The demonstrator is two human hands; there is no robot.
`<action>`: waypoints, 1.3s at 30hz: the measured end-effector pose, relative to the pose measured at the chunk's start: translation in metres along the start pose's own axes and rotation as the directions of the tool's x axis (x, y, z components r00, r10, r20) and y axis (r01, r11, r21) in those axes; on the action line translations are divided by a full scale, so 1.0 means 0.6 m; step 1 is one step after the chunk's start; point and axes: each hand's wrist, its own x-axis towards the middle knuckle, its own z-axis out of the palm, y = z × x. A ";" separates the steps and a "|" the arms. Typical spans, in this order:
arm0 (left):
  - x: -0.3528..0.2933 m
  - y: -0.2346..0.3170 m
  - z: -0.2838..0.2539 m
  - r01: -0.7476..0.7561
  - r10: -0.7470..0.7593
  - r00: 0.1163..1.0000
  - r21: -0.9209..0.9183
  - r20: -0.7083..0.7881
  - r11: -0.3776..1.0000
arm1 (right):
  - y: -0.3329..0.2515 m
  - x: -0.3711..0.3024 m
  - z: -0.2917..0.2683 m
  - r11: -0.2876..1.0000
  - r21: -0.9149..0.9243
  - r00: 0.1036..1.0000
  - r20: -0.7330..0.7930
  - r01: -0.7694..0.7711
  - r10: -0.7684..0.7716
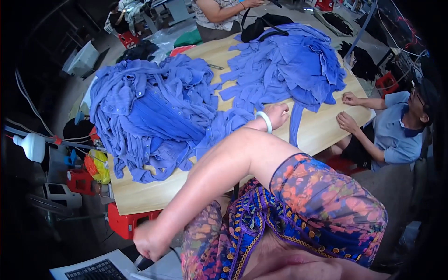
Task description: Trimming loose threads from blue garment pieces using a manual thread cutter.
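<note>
Atop pale wood [322,128] lie two rumpled heaps of violet-blue garments [154,114].

Over the surface [322,133], my right arm [210,172] hides most of my left forearm [253,125]; whether my left hand [278,115] touches the blue strip [295,125], I can't tell. Off the surface's near-left corner, my right hand [150,239] blurs; beyond its far side, a standing person's [217,14] head is cut off.

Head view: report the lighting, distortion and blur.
In the head view, the corners go black around the rounded fisheye image; in the head view, the wooden table and blue garment piles are well lit, the floor at lower right dimmer; also in the head view, the right hand looks slightly soft, possibly from motion.
</note>
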 end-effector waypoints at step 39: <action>-0.288 -0.228 0.135 0.594 -0.605 0.796 -0.169 -0.018 0.786 | 0.266 -0.645 0.014 0.348 0.917 -0.479 -0.399 -0.197 0.782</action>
